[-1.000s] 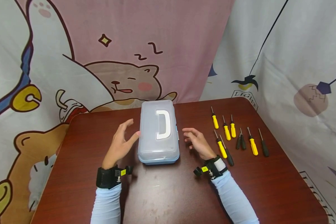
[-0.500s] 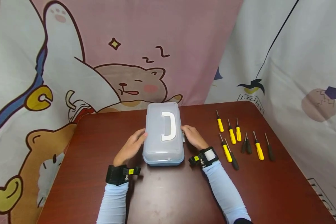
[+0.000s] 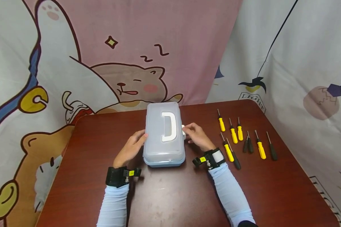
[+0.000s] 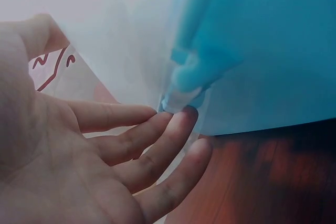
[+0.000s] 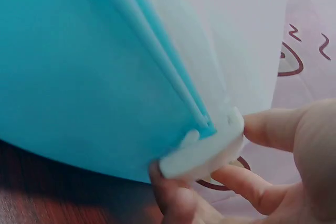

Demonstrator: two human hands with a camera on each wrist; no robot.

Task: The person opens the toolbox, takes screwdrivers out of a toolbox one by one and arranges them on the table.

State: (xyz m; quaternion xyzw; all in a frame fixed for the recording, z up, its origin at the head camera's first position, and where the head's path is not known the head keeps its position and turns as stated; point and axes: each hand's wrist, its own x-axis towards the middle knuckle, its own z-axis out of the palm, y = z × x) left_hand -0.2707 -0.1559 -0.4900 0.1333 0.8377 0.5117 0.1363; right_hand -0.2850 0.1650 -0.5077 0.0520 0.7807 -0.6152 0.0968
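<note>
A plastic toolbox [image 3: 154, 148] with a cloudy lid, blue base and white carry handle [image 3: 173, 126] stands at the table's middle, lid down. Against its left side rests my left hand [image 3: 129, 148], fingers extended; in the left wrist view their tips touch the side near a blue hinge [image 4: 186, 77]. My right hand [image 3: 199, 137] pinches the white latch [image 3: 183, 132] on the box's right side. Close up in the right wrist view, the thumb touches one end of that latch [image 5: 205, 153] and fingertips the other. Inside the box, nothing can be made out.
Several yellow-handled screwdrivers [image 3: 260, 150] and black-handled screwdrivers [image 3: 273, 152] lie to the right on the brown table [image 3: 164, 198]. A patterned cloth [image 3: 193, 47] hangs directly behind the table.
Both hands have come in from beside the toolbox to touch its sides. The right hand has taken hold of the latch, which now sticks out farther from the side.
</note>
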